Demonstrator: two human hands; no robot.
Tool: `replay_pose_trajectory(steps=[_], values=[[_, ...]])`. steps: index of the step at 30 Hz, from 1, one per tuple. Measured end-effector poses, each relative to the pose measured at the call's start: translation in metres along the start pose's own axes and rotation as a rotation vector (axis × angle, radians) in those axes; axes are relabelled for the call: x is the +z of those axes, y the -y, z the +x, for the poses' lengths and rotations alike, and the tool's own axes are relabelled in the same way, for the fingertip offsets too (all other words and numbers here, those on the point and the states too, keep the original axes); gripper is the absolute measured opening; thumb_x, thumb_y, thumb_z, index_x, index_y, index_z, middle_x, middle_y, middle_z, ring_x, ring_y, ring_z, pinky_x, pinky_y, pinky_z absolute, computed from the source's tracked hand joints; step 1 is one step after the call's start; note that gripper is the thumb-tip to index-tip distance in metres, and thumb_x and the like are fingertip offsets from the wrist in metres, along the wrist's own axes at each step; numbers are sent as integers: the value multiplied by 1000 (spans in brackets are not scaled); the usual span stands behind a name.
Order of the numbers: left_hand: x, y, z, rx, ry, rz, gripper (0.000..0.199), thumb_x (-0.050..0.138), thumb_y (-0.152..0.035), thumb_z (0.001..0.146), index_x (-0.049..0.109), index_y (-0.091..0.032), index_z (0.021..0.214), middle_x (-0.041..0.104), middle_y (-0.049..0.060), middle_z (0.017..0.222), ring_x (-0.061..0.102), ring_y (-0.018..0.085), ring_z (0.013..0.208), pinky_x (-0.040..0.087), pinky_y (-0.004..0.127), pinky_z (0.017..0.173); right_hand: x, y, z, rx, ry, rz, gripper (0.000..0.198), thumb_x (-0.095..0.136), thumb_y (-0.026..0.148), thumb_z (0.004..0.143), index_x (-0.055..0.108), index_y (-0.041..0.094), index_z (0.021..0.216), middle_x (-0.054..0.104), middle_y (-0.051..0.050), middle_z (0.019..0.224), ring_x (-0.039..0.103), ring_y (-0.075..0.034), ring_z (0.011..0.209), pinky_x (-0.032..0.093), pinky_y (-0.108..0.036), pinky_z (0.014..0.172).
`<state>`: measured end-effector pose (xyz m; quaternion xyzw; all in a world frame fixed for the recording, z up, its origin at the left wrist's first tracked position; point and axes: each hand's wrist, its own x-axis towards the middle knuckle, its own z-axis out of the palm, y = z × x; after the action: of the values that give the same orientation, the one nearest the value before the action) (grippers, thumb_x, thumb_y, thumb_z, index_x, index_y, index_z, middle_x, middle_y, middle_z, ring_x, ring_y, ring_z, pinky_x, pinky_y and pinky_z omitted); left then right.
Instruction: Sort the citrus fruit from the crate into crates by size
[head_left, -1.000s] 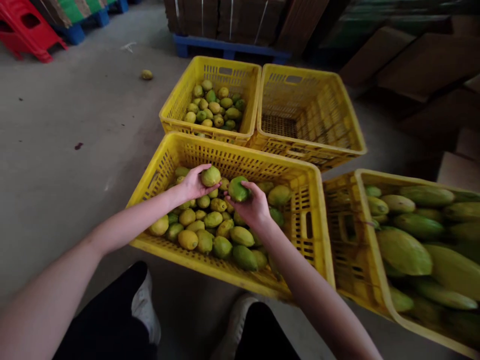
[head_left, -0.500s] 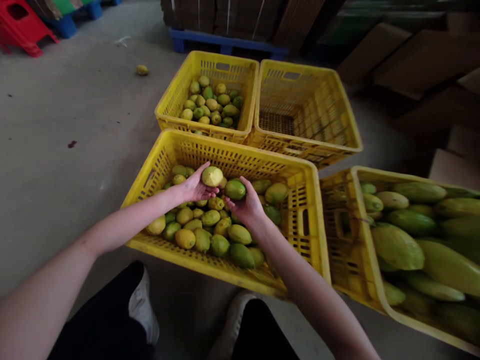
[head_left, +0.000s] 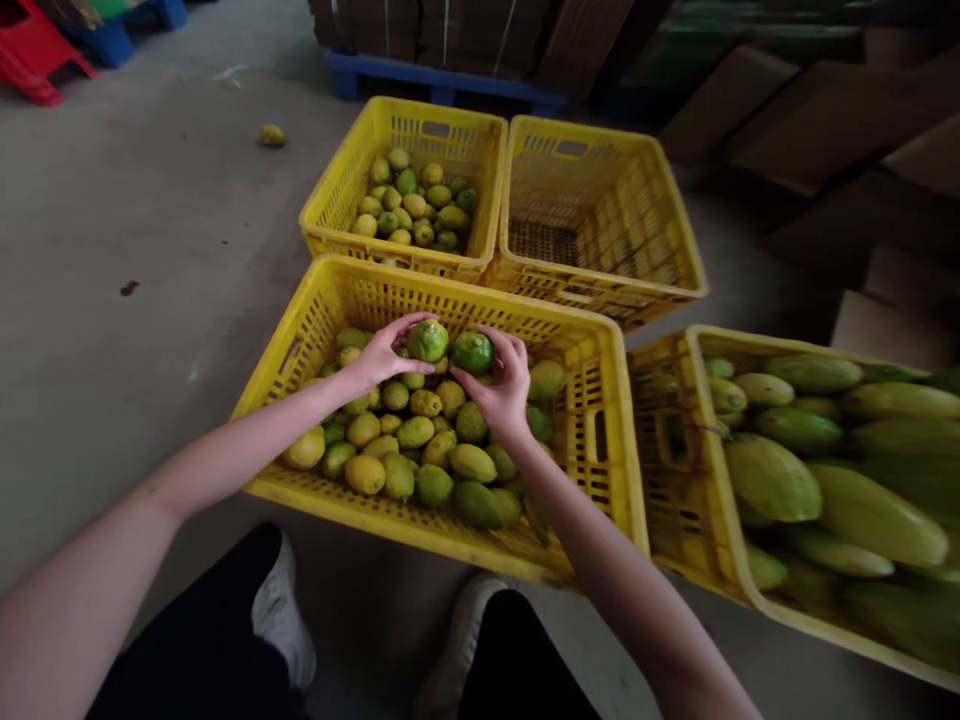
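My left hand (head_left: 391, 352) holds a yellow-green lemon (head_left: 428, 341) between thumb and fingers. Just to its right, my right hand (head_left: 501, 377) grips a darker green lemon (head_left: 472, 353), one end turned toward me. Both fruits are raised over the near yellow crate (head_left: 442, 555), a small gap between them. Below the hands lie many lemons (head_left: 416, 432) in that crate, from yellow to deep green.
Behind stand a yellow crate (head_left: 330, 235) partly filled with lemons and another yellow crate (head_left: 600, 275) with its slatted floor showing. At right, a crate (head_left: 697, 440) holds large papaya-like green fruits (head_left: 772, 478). One lemon (head_left: 271, 135) lies on the floor, near a blue pallet (head_left: 442, 80).
Both hands have turned the lemons, so different sides and ends now face me. My left hand's fingers have come over the top of its lemon. The view has shifted slightly.
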<state>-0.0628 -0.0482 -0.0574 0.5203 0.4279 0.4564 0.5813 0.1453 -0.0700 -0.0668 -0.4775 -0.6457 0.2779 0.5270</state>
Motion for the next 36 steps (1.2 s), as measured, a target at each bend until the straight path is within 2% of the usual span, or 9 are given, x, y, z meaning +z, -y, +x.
replay_pose_trajectory(steps=[3,7,10,14,18,22,27,30,36], values=[[-2,-1,0,-30,17,18,76,94,-21,52,69,-23,124,62,11,141,56,33,132,41,47,115,2,-6,0,51,-9,54,58,85,38,69,64,30,122,61,-7,120,59,-29,116,53,-49,100],[-5,-1,1,-121,9,-61,73,94,-19,53,67,-22,121,66,9,133,58,32,128,42,49,114,5,-12,5,282,-61,340,63,91,38,57,60,29,111,68,-2,111,66,-22,100,58,-38,87],[-7,0,3,-242,-40,-211,62,93,-18,58,65,-21,114,69,7,120,66,27,113,50,49,106,0,-10,12,444,-45,557,54,93,32,50,64,27,96,72,2,96,68,-19,88,57,-34,82],[-9,-1,5,-384,-22,-390,39,86,-19,73,63,-17,104,73,5,97,73,19,83,59,42,92,-6,-1,18,605,-10,699,49,90,22,49,72,27,95,74,4,87,68,-17,80,55,-30,72],[-11,-4,7,-448,-21,-458,24,77,-20,85,65,-16,105,75,6,88,75,19,75,61,38,86,-8,5,19,736,5,753,44,89,24,51,73,24,92,73,4,81,66,-15,71,51,-26,61],[-14,-6,9,-444,-29,-431,28,75,-15,86,68,-14,114,78,9,91,76,20,76,61,38,88,-8,3,19,779,-28,805,39,87,22,53,71,24,89,70,6,74,65,-13,66,52,-24,59],[-13,-7,10,-419,-84,-417,36,73,-14,88,68,-15,123,79,11,101,77,22,89,61,36,89,-8,0,20,809,-47,837,33,87,21,56,69,23,83,71,4,74,67,-16,67,58,-30,62],[-10,-6,10,-431,-126,-431,32,72,-14,89,69,-14,120,79,11,104,77,21,94,61,33,88,-5,0,17,808,-36,845,33,89,23,56,70,22,82,72,3,75,67,-16,65,61,-33,65],[-5,-4,7,-460,-175,-487,22,70,-11,90,74,-14,111,78,11,108,74,20,103,60,29,91,2,0,12,769,-35,822,39,94,29,53,71,23,83,75,2,85,71,-18,80,61,-31,69]])
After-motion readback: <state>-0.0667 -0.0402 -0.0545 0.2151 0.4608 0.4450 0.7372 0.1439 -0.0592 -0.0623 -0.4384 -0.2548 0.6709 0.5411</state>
